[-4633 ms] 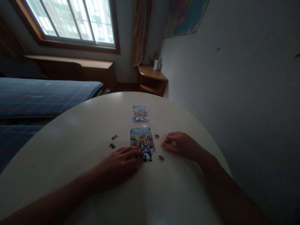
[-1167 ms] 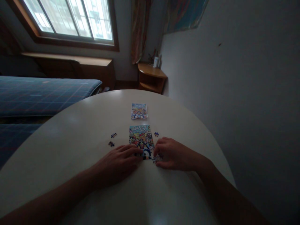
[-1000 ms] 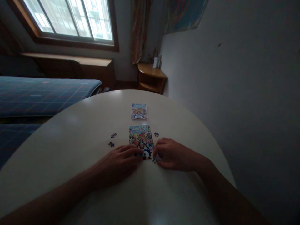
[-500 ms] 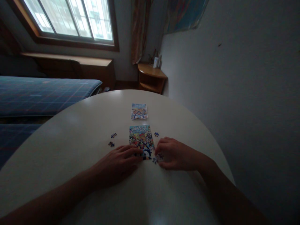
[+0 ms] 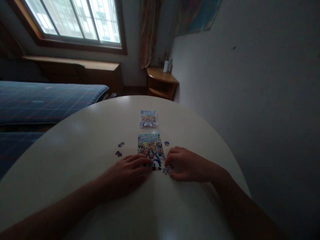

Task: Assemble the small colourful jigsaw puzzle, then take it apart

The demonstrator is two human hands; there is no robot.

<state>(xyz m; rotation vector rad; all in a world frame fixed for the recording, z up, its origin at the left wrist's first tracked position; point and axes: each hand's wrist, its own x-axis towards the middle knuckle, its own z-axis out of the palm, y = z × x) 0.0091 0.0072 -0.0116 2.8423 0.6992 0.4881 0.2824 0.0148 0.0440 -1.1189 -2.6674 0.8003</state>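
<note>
Head view: jigsaw puzzle (image 5: 150, 144) lies between left hand (image 5: 132, 169) and right hand (image 5: 184, 165)

The puzzle, a crowded, many-coloured picture with pale lettering along its far edge, lies flat on the middle of a round white table (image 5: 95, 140). The person's left hand is laid out flat, palm down, its fingers stretched over the near left part of the puzzle. At the near right corner, the right hand is curled, thumb and fingertips apart around a small piece (image 5: 164, 171) and a second piece (image 5: 171, 166) partly hidden by the fingers; whether it pinches either cannot be told.

One loose piece (image 5: 166, 143) lies just right of the puzzle, farther off than the right hand. To the left lie two more, a far left piece (image 5: 121, 144) and a near left piece (image 5: 118, 153). Beyond the puzzle, apart from it, rests a smaller sheet (image 5: 148, 119) with a similar picture.
</note>
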